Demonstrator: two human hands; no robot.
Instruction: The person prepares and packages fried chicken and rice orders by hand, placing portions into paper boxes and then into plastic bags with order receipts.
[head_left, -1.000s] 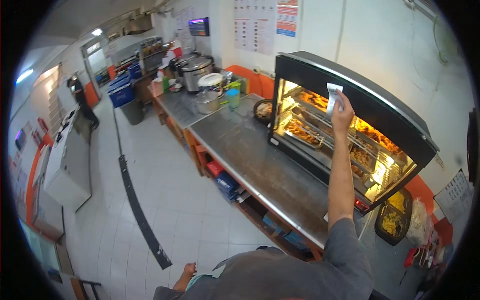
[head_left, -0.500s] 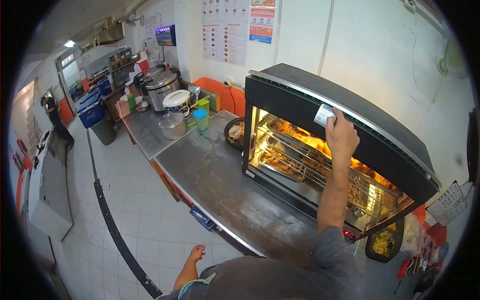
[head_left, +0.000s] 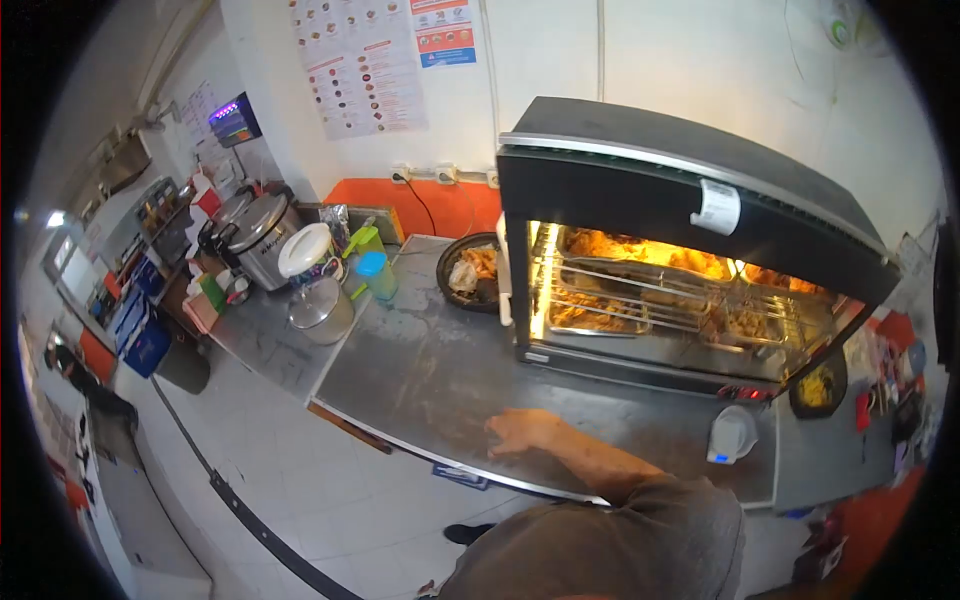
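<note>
Far left, a person (head_left: 88, 392) stands beside blue bins (head_left: 142, 335); next, rice cooker (head_left: 262, 240) and pot (head_left: 322, 312) crowd the steel counter (head_left: 420, 375). Left fingers, can't tell; right hand (head_left: 520, 430) over the steel, fingers loose, gripping nothing. Paper slip (head_left: 717, 207) on the lit food warmer's (head_left: 590, 180) black front, clear jug (head_left: 733, 435) below.

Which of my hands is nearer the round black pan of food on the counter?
Right. Your right hand is over the metal counter, in front of the pan and apart from it. Your left hand can't be made out here.
</note>
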